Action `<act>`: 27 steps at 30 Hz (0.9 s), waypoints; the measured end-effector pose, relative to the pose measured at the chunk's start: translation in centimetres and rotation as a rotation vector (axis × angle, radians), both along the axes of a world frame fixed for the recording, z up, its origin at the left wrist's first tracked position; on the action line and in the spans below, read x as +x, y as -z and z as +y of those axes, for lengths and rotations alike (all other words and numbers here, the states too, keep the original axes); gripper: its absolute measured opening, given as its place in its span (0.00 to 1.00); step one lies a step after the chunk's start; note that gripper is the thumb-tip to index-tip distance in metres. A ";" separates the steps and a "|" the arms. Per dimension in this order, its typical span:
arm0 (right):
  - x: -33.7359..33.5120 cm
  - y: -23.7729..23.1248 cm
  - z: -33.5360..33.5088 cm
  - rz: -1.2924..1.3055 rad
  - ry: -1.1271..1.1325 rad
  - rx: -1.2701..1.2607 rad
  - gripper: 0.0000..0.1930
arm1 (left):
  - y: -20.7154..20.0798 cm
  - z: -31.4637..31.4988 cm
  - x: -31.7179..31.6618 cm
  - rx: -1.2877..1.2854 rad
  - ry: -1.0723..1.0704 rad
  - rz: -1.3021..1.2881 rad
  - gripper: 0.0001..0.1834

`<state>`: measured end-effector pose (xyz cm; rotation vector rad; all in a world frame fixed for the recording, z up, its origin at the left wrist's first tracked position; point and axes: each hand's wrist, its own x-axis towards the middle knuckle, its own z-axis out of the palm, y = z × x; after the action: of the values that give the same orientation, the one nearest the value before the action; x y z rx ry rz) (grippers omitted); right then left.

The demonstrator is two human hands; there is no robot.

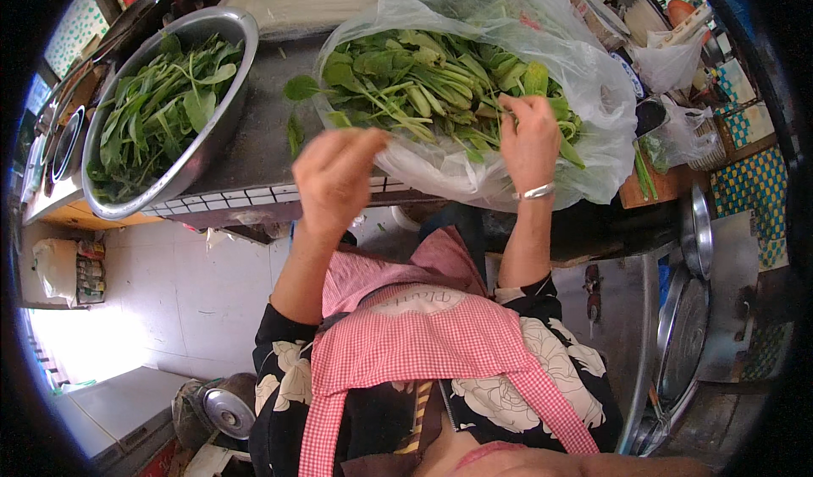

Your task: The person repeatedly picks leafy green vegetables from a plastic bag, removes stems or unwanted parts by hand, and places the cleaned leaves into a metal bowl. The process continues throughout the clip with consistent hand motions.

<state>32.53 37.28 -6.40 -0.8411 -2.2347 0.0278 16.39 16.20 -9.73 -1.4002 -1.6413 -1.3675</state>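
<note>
**Greens sorted from a plastic bag**

A clear plastic bag (542, 62) of leafy greens (423, 79) is laid on the counter (254, 130), beside a filled steel bowl (212, 37). Stems are pinched by the right hand (529, 138); the left hand (334, 176) is blurred, its grip unreadable.

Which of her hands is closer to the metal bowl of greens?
Left. The left hand hovers at the counter edge just right of the bowl. The right hand is farther off, in the plastic bag among its greens.
</note>
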 end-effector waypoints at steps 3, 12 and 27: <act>-0.1 0.2 -0.5 0.065 -0.095 0.219 0.10 | -0.6 -1.3 -1.0 -0.004 -0.138 -0.148 0.12; -4.0 1.2 -4.2 0.108 -0.387 -0.008 0.05 | 0.0 -1.5 0.3 0.089 0.117 -0.566 0.08; -1.2 0.7 -8.0 0.286 -0.572 0.089 0.08 | 0.9 1.7 3.3 -0.106 -0.039 0.030 0.14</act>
<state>31.33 29.26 -7.09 -0.1180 -2.1105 0.2961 19.70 17.91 -10.67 -1.4336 -1.7344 -1.2482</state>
